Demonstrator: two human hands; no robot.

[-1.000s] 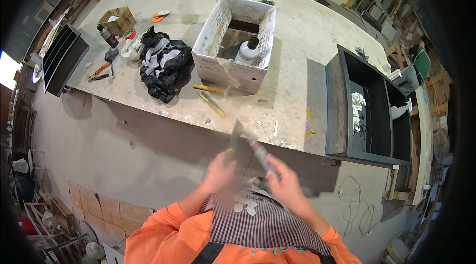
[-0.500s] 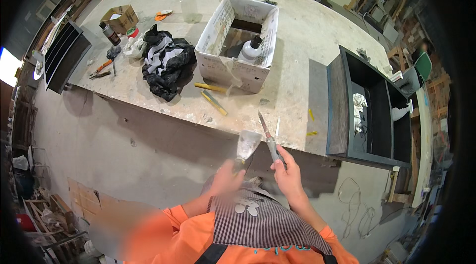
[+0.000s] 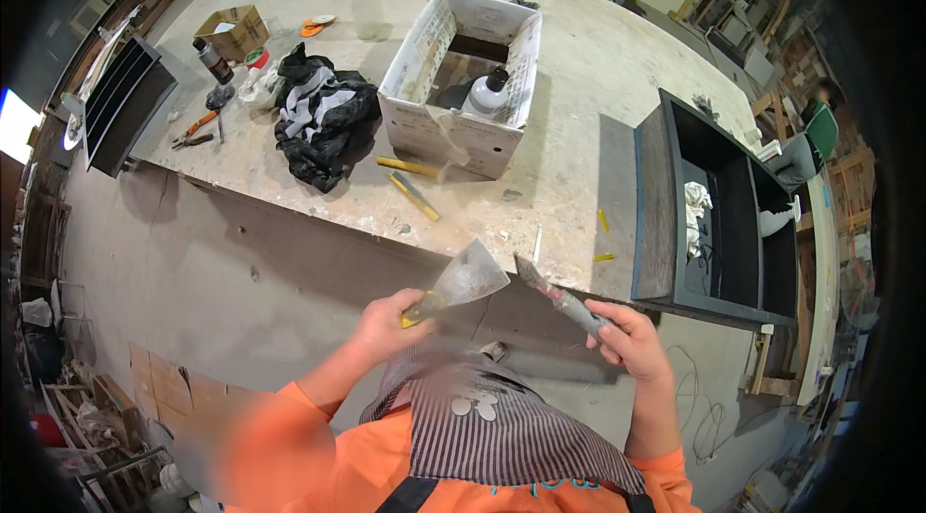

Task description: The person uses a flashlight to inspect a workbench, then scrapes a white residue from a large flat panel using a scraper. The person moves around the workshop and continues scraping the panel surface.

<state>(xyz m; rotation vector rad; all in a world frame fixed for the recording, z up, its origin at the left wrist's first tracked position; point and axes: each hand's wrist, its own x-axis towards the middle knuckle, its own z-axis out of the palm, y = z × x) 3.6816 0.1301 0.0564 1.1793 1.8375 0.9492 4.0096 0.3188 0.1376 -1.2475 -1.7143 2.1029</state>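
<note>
The left hand (image 3: 391, 322) grips a wide scraper (image 3: 471, 274), fingers hiding most of its handle. The right hand (image 3: 627, 337) grasps a grey-handled tool (image 3: 571, 307) whose dark tip is hard to make out. Both tools are near the desk (image 3: 569, 69) edge. A carton (image 3: 449, 142) hides the bottle's (image 3: 485, 100) base.

Honestly, you can't read a single word here. Your orange sweatshirt (image 3: 367, 460) has teal lettering (image 3: 564, 483) on the front, but your striped apron (image 3: 531, 441) covers most of it. The white box (image 3: 410, 134) on your desk (image 3: 574, 60) has dark, dense print on its inner walls, way too small to make out. The little cardboard box (image 3: 251, 30) to your left shows dark marks on its side, also illegible.
</note>
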